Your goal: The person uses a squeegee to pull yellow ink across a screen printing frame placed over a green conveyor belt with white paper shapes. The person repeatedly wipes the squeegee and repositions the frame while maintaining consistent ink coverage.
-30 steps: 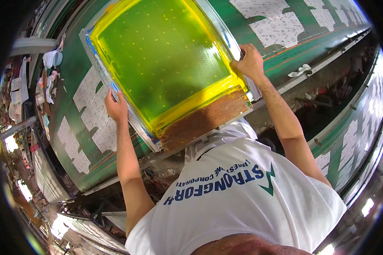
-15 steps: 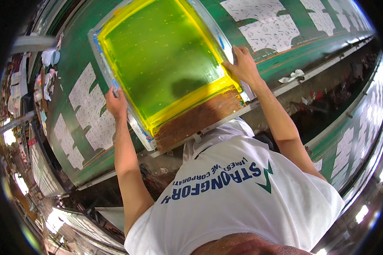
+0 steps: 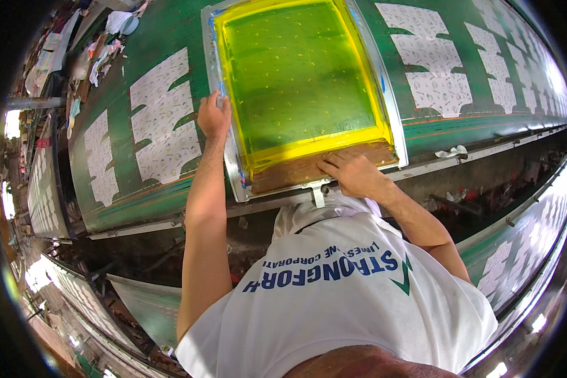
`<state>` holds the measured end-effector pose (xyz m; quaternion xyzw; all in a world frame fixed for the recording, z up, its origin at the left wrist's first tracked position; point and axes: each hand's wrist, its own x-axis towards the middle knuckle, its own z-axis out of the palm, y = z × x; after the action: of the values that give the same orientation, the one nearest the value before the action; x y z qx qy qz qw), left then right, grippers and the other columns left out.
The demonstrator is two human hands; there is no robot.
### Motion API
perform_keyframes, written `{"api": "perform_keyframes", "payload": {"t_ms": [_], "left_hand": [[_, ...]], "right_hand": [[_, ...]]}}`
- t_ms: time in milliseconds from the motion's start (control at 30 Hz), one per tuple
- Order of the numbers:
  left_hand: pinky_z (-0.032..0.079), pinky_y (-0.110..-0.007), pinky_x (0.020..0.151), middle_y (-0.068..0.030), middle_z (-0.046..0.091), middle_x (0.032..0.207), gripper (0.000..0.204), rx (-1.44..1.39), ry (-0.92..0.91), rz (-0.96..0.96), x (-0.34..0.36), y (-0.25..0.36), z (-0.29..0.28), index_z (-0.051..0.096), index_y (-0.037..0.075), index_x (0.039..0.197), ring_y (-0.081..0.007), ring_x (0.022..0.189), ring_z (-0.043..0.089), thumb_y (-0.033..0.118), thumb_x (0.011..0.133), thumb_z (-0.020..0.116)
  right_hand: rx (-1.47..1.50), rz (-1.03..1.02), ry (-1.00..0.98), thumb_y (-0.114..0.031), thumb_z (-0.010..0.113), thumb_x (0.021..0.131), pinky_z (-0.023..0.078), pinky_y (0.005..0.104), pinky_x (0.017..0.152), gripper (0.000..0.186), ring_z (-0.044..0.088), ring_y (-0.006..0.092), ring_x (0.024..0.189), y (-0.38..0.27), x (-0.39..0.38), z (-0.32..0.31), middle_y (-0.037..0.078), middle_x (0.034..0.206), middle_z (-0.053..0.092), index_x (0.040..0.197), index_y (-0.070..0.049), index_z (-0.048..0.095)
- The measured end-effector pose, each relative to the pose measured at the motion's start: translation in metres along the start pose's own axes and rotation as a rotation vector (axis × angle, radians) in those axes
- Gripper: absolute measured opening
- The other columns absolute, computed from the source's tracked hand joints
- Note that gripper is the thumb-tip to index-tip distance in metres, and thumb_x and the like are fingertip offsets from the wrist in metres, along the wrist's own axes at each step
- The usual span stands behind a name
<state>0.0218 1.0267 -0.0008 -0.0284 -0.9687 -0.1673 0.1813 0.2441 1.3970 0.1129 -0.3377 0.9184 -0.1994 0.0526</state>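
A metal-framed printing screen [image 3: 384,94] with yellow-green mesh lies flat on the long green table [image 3: 170,38]. My left hand [image 3: 214,116] grips the frame's left rail, thumb on top. My right hand [image 3: 353,173] is inside the frame's near end, its fingers curled over a brown wooden squeegee [image 3: 283,176] that lies across the screen. A small metal bracket [image 3: 317,195] sticks out from the frame's near edge, against the table's rail. My white printed shirt [image 3: 346,302] fills the lower part of the view.
White printed fabric panels [image 3: 164,120] lie in a row on the green table on both sides of the screen. A crumpled white rag [image 3: 452,152] sits on the near rail to the right. Other long tables [image 3: 523,258] run parallel behind me. Clutter sits at the far left end [image 3: 101,50].
The screen now lies lower and squarer in front of me. My right hand left the frame's right rail and went to the brown squeegee at the near end. My left hand stays on the left rail.
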Motion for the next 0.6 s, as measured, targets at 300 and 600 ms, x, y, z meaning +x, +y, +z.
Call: {"api": "perform_keyframes", "payload": {"t_ms": [300,600], "left_hand": [[0.056,-0.050,0.077,-0.0148,0.066,0.103,0.029,-0.157,0.105,-0.023,-0.003,-0.005,0.008,0.072,0.010,0.121,-0.0378,0.094,0.068,0.028,0.097,0.068],[0.057,-0.049,0.074,-0.0149,0.067,0.098,0.020,-0.143,0.134,-0.071,0.002,-0.005,0.013,0.070,0.011,0.112,-0.0380,0.089,0.068,0.022,0.105,0.055]], "right_hand": [[-0.241,0.251,0.222,-0.010,0.066,0.083,0.060,0.0402,0.076,0.030,0.071,0.0273,0.095,-0.005,0.040,0.050,0.008,0.105,0.070,0.113,-0.011,0.070],[-0.326,0.417,0.090,-0.013,0.073,0.079,0.061,0.0456,0.083,0.035,0.072,0.0315,0.100,0.106,0.188,0.017,0.009,0.107,0.071,0.113,-0.019,0.075]]}}
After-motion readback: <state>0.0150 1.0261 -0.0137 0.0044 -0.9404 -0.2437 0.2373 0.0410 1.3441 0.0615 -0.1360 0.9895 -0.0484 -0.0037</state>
